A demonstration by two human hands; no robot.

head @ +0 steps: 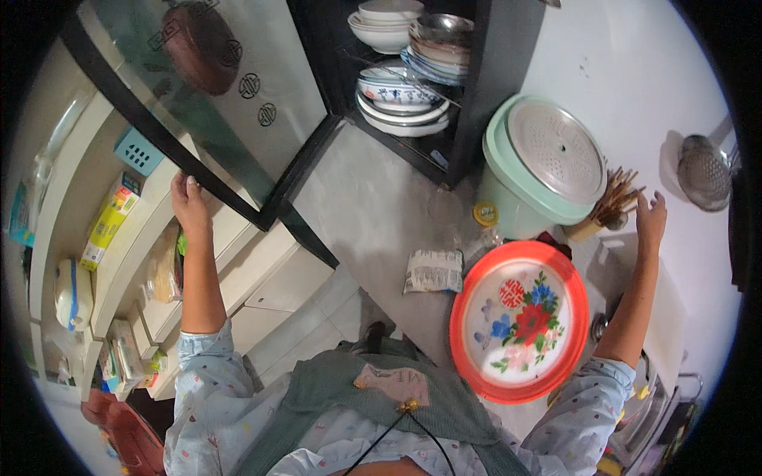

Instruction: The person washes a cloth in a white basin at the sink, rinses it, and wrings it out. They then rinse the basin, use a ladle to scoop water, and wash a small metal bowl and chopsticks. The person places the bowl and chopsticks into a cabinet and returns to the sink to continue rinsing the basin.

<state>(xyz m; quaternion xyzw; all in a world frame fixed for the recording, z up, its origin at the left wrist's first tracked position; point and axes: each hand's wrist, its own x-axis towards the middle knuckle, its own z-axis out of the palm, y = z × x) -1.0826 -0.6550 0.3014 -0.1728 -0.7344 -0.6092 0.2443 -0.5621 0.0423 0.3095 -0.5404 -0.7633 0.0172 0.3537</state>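
Note:
My left hand (191, 205) touches the black-framed glass door (223, 196) of the cupboard, which stands swung out to the left. Its fingers rest at the frame's edge; how firmly they grip is hard to see. At the right, my right hand (650, 220) is raised with fingers apart beside a bundle of wooden chopsticks (619, 193) in a holder, and I see nothing in it. Between my arms, nearer the right one, lies a round red-rimmed tray (461, 321) with painted flowers. Stacked bowls and plates (405, 113) fill the cupboard's shelves.
A pale green bucket (506, 196) with a perforated metal lid (556, 149) stands behind the tray. A printed packet (434, 271) and a yellow-lidded jar (485, 214) are on the counter. Shelves (137, 238) line the left; a metal strainer (704, 172) hangs at right.

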